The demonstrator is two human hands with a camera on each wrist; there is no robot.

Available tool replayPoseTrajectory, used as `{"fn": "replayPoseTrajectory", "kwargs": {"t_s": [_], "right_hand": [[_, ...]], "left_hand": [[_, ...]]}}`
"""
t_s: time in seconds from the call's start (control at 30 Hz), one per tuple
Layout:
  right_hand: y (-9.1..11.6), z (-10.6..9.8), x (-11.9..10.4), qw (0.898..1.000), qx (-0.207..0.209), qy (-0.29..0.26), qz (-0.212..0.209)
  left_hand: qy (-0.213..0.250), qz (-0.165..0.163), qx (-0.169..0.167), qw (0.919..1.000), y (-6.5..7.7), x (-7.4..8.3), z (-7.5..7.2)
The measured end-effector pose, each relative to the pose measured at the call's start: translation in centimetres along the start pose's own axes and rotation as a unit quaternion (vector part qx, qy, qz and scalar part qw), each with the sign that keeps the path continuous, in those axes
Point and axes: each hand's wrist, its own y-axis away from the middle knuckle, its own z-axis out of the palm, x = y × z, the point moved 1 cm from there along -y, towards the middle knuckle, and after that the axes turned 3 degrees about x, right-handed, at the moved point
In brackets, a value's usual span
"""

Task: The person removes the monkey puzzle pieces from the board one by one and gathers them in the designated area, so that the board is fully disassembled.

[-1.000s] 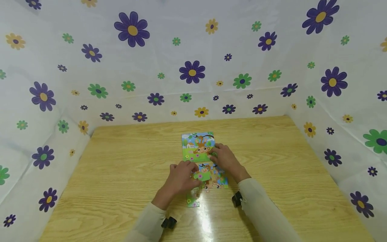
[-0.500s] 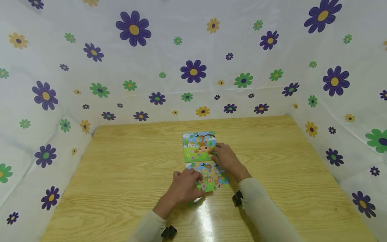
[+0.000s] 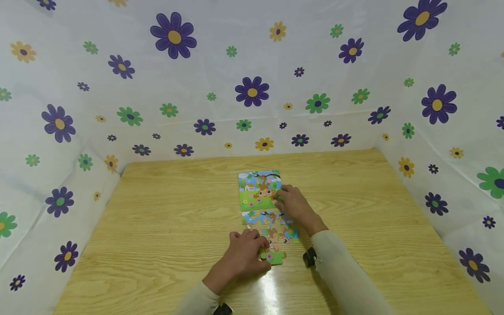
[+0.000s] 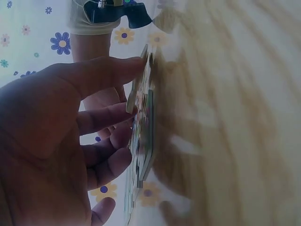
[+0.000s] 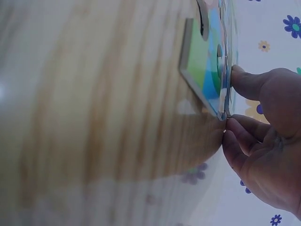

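My left hand [image 3: 245, 254] pinches a green jigsaw piece [image 3: 275, 258] with a pink flower between thumb and fingertips. In the left wrist view the piece [image 4: 136, 87] is tilted, close over the other pieces. A partly assembled jigsaw [image 3: 289, 235] lies beyond it, its blue top strip [image 3: 252, 217] standing slightly apart. The left hand hides the jigsaw's lower left part. Above the jigsaw lies a square picture card [image 3: 250, 200] showing a monkey, a house and flowers. My right hand [image 3: 297, 208] rests at the card's right edge, fingers loosely bent, fingertips right at the rim.
The wooden table [image 3: 169, 210] stretches around the pieces, with a bright reflection near its front. A white flowered cloth [image 3: 220, 70] stands behind and at both sides. Black wrist cameras [image 3: 309, 257] sit below each sleeve.
My left hand has moved toward the table's front and slightly right with the green jigsaw piece, uncovering more of the jigsaw's top strip. The right hand stays at the card's edge.
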Motion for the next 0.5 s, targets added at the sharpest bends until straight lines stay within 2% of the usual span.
{"fn": "replayPoseTrajectory", "kwargs": {"t_s": [0.5], "right_hand": [[-0.17,0.04,0.23,1.0,-0.014,0.0,0.018]], "left_hand": [[-0.009,-0.006,-0.012,0.9999,0.12,-0.05,0.47]]}}
